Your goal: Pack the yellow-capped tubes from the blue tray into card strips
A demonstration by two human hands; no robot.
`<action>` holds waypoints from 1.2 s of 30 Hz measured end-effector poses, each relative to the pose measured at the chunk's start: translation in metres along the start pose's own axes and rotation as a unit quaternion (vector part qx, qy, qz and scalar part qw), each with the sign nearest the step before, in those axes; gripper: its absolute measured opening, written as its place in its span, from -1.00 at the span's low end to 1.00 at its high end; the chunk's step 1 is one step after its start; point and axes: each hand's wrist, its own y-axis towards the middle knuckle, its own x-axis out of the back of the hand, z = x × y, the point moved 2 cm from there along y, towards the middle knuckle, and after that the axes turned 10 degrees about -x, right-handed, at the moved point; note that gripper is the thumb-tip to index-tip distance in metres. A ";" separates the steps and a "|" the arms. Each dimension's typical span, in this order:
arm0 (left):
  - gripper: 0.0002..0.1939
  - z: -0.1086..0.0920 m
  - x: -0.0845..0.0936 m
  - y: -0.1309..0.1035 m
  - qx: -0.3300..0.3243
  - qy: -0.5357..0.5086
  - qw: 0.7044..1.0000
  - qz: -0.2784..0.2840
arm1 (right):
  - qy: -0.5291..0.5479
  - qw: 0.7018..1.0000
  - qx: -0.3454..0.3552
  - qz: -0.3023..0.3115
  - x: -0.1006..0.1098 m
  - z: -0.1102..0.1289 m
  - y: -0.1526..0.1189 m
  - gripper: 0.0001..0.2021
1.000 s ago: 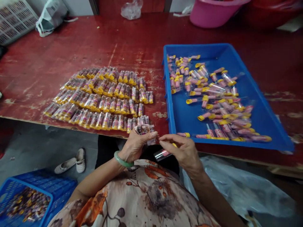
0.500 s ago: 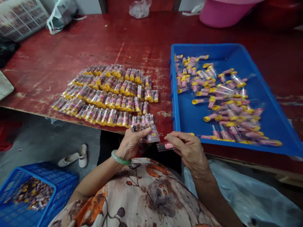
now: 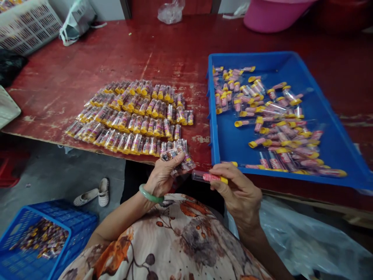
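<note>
My left hand [image 3: 164,173], a green bangle at its wrist, is closed on a small stack of printed cards [image 3: 176,157], thumb on top. To its right, my right hand [image 3: 237,188] pinches a clear tube [image 3: 202,176] with a yellow cap and pink contents, the clear end pointing at the cards. Tube and cards are apart. Ahead of my left hand lie rows of filled tubes [image 3: 131,122] with yellow caps and dark printed inserts. Beyond my right hand, a blue tray [image 3: 215,138] holds many loose pink tubes [image 3: 284,132].
The red table [image 3: 175,50] has a worn front edge. A pink tub [image 3: 271,17], a clear plastic bag [image 3: 171,12] and a white crate [image 3: 32,27] stand at the back. On the floor are a blue basket [image 3: 78,225] of tubes and white clogs [image 3: 103,192].
My right hand has turned and shifted slightly right, so the tube's yellow cap now shows between the fingers. The cards in my left hand have tilted and fanned a little.
</note>
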 end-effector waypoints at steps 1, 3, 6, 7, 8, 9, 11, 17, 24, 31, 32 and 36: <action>-0.62 -0.001 -0.002 -0.001 0.012 -0.002 1.000 0.001 | -0.019 1.000 0.020 -0.015 -0.002 0.002 0.001 -0.86; -0.68 -0.003 -0.004 -0.004 0.039 -0.001 0.999 -0.004 | -0.067 0.994 0.074 -0.049 -0.005 0.006 0.001 -0.86; -0.77 -0.004 -0.006 -0.007 0.062 0.000 0.998 -0.018 | -0.138 0.974 0.153 -0.095 -0.013 0.008 -0.003 -0.81; -0.78 -0.004 -0.007 -0.007 0.064 0.000 0.998 -0.019 | -0.156 0.966 0.172 -0.111 -0.015 0.008 -0.005 -0.80; -0.79 -0.004 -0.007 -0.007 0.064 -0.002 0.998 -0.017 | -0.171 0.959 0.187 -0.125 -0.018 0.007 -0.007 -0.78; -0.79 -0.003 -0.007 -0.007 0.062 -0.005 0.998 -0.013 | -0.186 0.952 0.201 -0.138 -0.021 0.006 -0.008 -0.77; -0.79 -0.002 -0.007 -0.006 0.052 -0.012 0.999 -0.007 | -0.217 0.937 0.229 -0.150 -0.026 0.005 -0.011 -0.75; -0.79 -0.001 0.000 0.000 0.044 -0.024 0.999 -0.015 | -0.262 0.922 0.240 -0.155 -0.032 0.005 -0.013 -0.74; -0.72 0.003 0.001 0.001 0.038 -0.027 0.999 0.009 | -0.261 0.921 0.248 -0.146 -0.033 0.006 -0.015 -0.70; -0.72 0.000 0.003 -0.001 0.057 -0.009 0.998 -0.013 | -0.287 0.910 0.266 -0.134 -0.029 0.001 -0.019 -0.58; -0.71 0.000 0.003 0.000 0.052 -0.007 0.999 -0.007 | -0.289 0.911 0.263 -0.133 -0.029 0.001 -0.019 -0.58; -0.61 0.002 0.004 0.000 0.016 0.000 1.000 0.016 | -0.286 0.913 0.259 -0.134 -0.029 0.003 -0.019 -0.56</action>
